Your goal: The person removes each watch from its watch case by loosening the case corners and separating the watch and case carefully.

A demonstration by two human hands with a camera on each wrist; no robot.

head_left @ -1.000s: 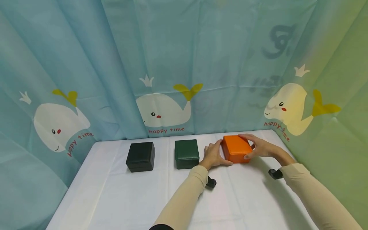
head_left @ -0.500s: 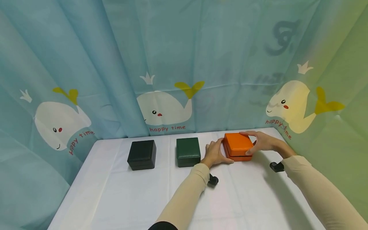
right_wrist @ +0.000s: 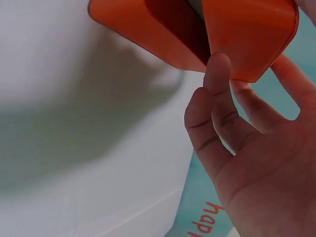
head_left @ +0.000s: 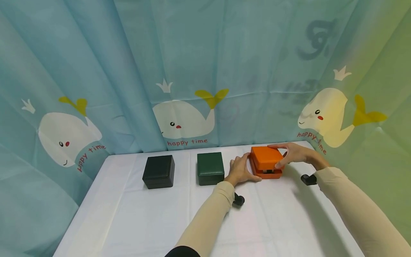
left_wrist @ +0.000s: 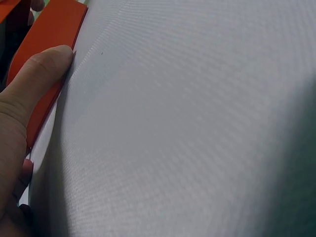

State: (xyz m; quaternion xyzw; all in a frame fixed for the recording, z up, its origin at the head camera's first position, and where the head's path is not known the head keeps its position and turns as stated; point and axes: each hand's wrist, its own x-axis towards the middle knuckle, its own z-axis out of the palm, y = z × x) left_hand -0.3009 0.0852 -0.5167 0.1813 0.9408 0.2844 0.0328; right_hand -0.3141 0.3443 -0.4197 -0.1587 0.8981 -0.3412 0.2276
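By the fingers [right_wrist: 221,89] of the right hand [head_left: 293,154], the lid [head_left: 264,154] is pinched ajar; by the left hand [head_left: 239,171], the base [head_left: 273,176] is gripped, apparently for steadiness. The orange box [head_left: 265,162] is set on the bench [head_left: 154,221], right of the green box [head_left: 210,169].

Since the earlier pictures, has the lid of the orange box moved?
Yes, upward: in the head view, the orange lid has risen at its front, opening a gap above the box's base.
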